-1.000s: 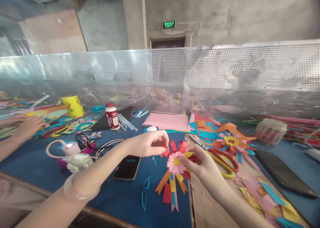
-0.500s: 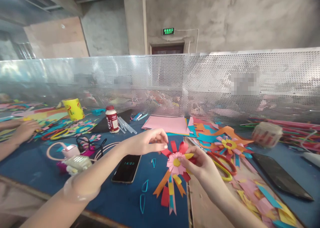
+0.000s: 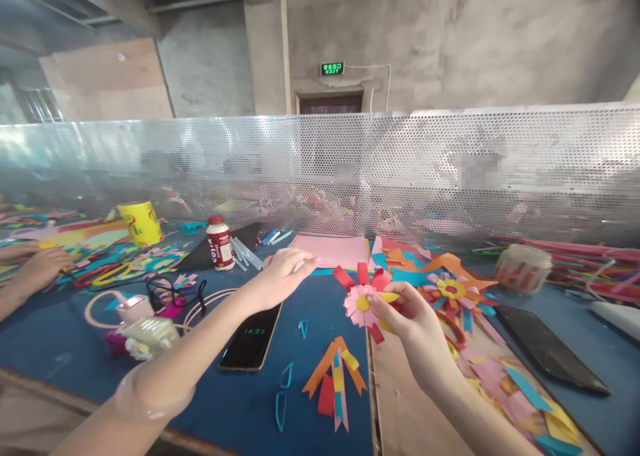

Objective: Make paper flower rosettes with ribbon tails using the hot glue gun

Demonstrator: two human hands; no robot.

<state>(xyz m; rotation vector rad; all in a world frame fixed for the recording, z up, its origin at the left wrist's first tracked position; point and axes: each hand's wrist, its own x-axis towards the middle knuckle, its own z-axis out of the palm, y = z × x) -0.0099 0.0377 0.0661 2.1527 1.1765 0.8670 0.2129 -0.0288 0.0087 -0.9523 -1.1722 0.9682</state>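
Note:
My right hand (image 3: 413, 316) is closed, pinching a paper flower (image 3: 363, 306) at its right side. The flower has a pink pleated disc, a yellow centre and red and yellow petals around it. To its left, my left hand (image 3: 287, 276) hovers above the phone with its fingers stretched out; nothing shows in it, and it is apart from the flower. Below the flower, a bunch of paper ribbon tails (image 3: 340, 379) in orange, pink, blue and yellow lies on the blue table. Blue paper loops (image 3: 281, 413) lie left of the tails.
A phone (image 3: 250, 339) lies beneath my left forearm. Behind stand a red-capped bottle (image 3: 219, 246) and a stack of pink paper (image 3: 330, 248). Another paper flower (image 3: 451, 288), scissors (image 3: 453, 333) and a dark phone (image 3: 550, 346) lie rightward. A co-worker's hands (image 3: 43, 266) are far left.
My left hand has drawn away from the flower's petals to the left. My right hand has moved the flower slightly right and up, so the ribbon tails below show fully.

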